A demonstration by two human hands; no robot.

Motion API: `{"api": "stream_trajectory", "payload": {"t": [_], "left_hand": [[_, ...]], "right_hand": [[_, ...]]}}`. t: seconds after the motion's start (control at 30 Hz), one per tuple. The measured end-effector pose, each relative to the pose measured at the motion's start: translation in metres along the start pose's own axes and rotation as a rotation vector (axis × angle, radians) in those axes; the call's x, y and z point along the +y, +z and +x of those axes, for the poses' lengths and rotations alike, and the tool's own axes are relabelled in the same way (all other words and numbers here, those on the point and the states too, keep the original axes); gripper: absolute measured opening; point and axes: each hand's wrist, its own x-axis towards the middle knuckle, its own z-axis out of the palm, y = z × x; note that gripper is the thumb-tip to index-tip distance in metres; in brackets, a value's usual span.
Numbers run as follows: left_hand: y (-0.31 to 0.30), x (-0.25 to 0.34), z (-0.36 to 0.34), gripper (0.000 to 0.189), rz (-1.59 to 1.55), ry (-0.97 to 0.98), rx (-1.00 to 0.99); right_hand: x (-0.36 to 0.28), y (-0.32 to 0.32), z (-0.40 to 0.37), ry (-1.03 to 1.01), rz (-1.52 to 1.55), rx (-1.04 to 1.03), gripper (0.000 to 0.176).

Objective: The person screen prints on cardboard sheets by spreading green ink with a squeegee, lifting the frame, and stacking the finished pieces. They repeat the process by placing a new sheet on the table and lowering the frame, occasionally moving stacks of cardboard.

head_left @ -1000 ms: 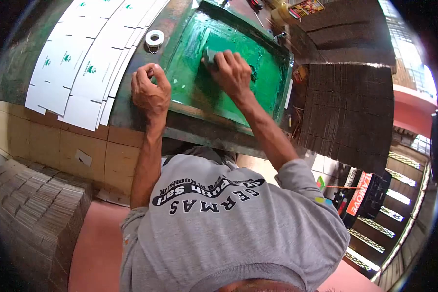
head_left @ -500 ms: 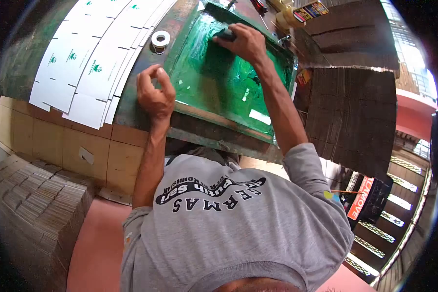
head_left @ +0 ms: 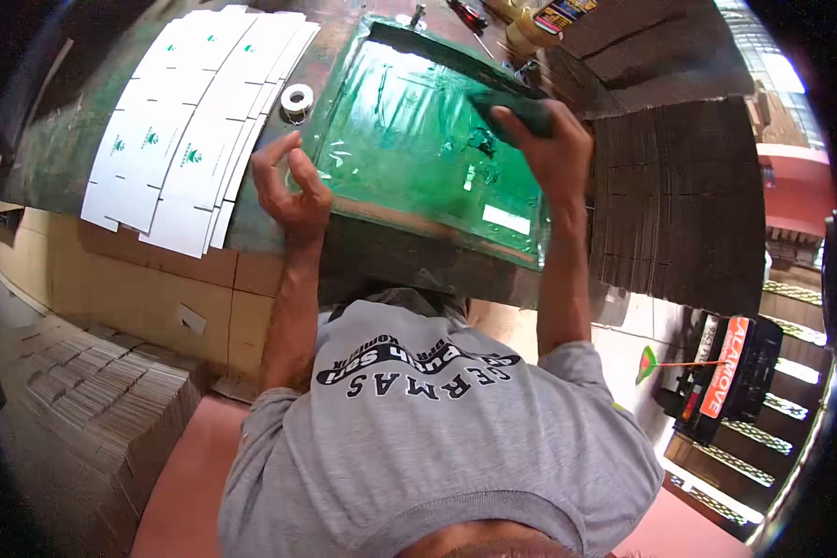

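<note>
While tool (head_left: pixel 528 113) in fingers (head_left: pixel 572 128), "GERMAS" shirt (head_left: pixel 493 451).

White tape roll (head_left: pixel 287 100) lay at upper left, red-handled tool (head_left: pixel 468 15) lay at top, cardboard sheets (head_left: pixel 670 205) were stacked at right, cardboard bundles (head_left: pixel 126 395) stood at lower left.

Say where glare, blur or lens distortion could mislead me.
Head view: white glare streaks the far left of the green framed screen; blur smears the right hand and its dark handheld block; the upper right edge is washed out; wide-lens distortion curves the white printed sheets; corners go black.
</note>
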Motion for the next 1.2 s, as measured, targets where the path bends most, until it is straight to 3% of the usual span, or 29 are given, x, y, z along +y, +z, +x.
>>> {"api": "stream_trajectory", "payload": {"t": [0.13, 0.17, 0.27, 0.33, 0.37, 0.43, 0.47, 0.5, 0.53, 0.6, 0.63, 0.7, 0.73, 0.8, 0.83, 0.97, 1.07, 1.13, 1.2], "left_hand": [[0.015, 0.059, 0.071, 0.031, -0.020, 0.021, 0.142], [0.028, 0.076, 0.092, 0.036, -0.131, 0.007, 0.219], [0.055, 0.089, 0.169, 0.036, -0.176, 0.247, 0.268], [0.081, 0.103, 0.208, 0.021, -0.263, 0.416, 0.409], [0.086, 0.112, 0.206, 0.021, -0.278, 0.429, 0.398], [0.094, 0.129, 0.196, 0.030, -0.260, 0.672, 0.215], [0.117, 0.129, 0.159, 0.020, -0.499, 0.625, 0.121], [0.141, 0.128, 0.122, 0.024, -0.742, 0.568, 0.041], [0.147, 0.111, 0.090, 0.036, -0.560, 0.586, -0.305], [0.179, 0.092, 0.051, 0.068, -0.222, 0.711, -0.767], [0.195, 0.063, 0.027, 0.068, -0.226, 0.713, -0.781], [0.227, 0.003, 0.000, 0.107, 0.232, 0.690, -1.135], [0.233, -0.006, 0.000, 0.107, 0.231, 0.696, -1.138], [0.239, -0.021, 0.000, 0.135, 0.599, 0.553, -1.578], [0.247, -0.028, 0.003, 0.147, 0.591, 0.491, -1.643], [0.247, -0.001, 0.017, 0.147, 0.601, 0.483, -1.714], [0.243, 0.012, 0.016, 0.149, 0.551, 0.446, -1.676], [0.240, 0.013, 0.014, 0.149, 0.605, 0.568, -1.561], [0.242, 0.009, 0.013, 0.148, 0.592, 0.555, -1.591]], "right_hand": [[-0.012, -0.068, -0.004, 0.082, -0.016, 0.221, 0.042], [-0.016, -0.079, 0.004, 0.005, -0.064, 0.274, 0.038], [0.005, -0.100, 0.040, -0.075, -0.202, 0.366, 0.034], [0.064, -0.109, 0.075, -0.238, -0.410, 0.432, 0.030], [0.047, -0.117, 0.089, -0.223, -0.419, 0.447, 0.030], [0.054, -0.117, 0.102, -0.179, -0.400, 0.453, 0.030], [0.059, -0.117, 0.105, -0.160, -0.401, 0.454, 0.030], [0.063, -0.117, 0.108, -0.149, -0.411, 0.460, 0.030], [0.064, -0.119, 0.109, -0.145, -0.413, 0.466, 0.030], [0.071, -0.120, 0.109, -0.127, -0.415, 0.472, 0.030], [0.076, -0.118, 0.110, -0.123, -0.412, 0.468, 0.030], [0.076, -0.122, 0.104, -0.117, -0.409, 0.470, 0.030], [0.077, -0.123, 0.102, -0.115, -0.410, 0.470, 0.030], [0.084, -0.124, 0.101, -0.111, -0.413, 0.465, 0.030], [0.085, -0.125, 0.101, -0.107, -0.413, 0.465, 0.030], [0.089, -0.126, 0.095, -0.094, -0.412, 0.460, 0.030], [0.087, -0.127, 0.092, -0.085, -0.395, 0.459, 0.030], [0.088, -0.129, 0.091, -0.078, -0.391, 0.460, 0.030], [0.088, -0.130, 0.088, -0.077, -0.394, 0.458, 0.030]]}}
